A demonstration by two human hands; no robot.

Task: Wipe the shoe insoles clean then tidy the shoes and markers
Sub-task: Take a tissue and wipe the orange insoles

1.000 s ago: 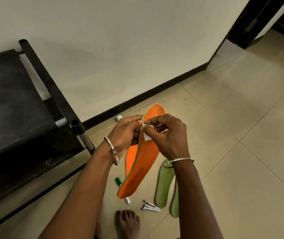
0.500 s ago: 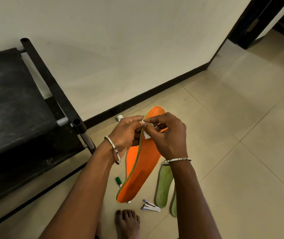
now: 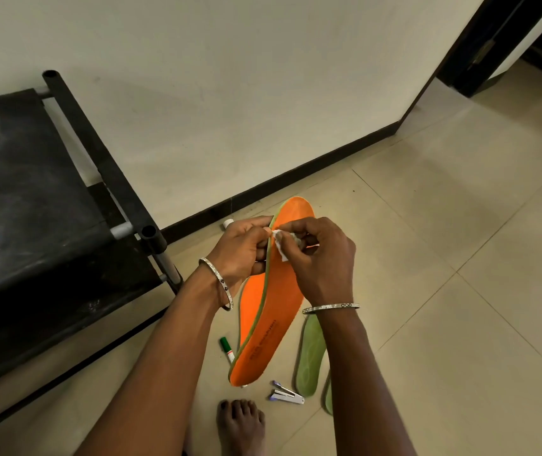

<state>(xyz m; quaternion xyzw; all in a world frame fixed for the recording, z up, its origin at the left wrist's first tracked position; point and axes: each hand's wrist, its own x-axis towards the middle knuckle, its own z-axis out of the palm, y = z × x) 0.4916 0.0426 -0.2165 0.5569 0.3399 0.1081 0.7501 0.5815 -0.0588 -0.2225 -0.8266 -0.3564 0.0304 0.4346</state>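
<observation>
Little has been altered over the last second. The white wipe (image 3: 279,250) is still pinched by the curled fingers of the right hand (image 3: 325,261) against the same spot, beside the green rim near the toe of the orange insole (image 3: 272,311). The insole's heel has been lowered slightly, so that more of the green marker (image 3: 226,348) beside it is covered. One stubborn mark is judged to be under rubbing; wiping is unfinished and tidying is not begun.

The orange insole is held in the air above the tiled floor (image 3: 427,291), gripped at its rim by the closed fingers of the left hand (image 3: 240,251). Its face is matte, smooth foam, long and rounded, with lettering printed near the heel. Right of that heel two pale green insoles (image 3: 310,353) are laid, faintly patterned. A small white and purple stapler (image 3: 286,394) is seen just below the heel.
</observation>
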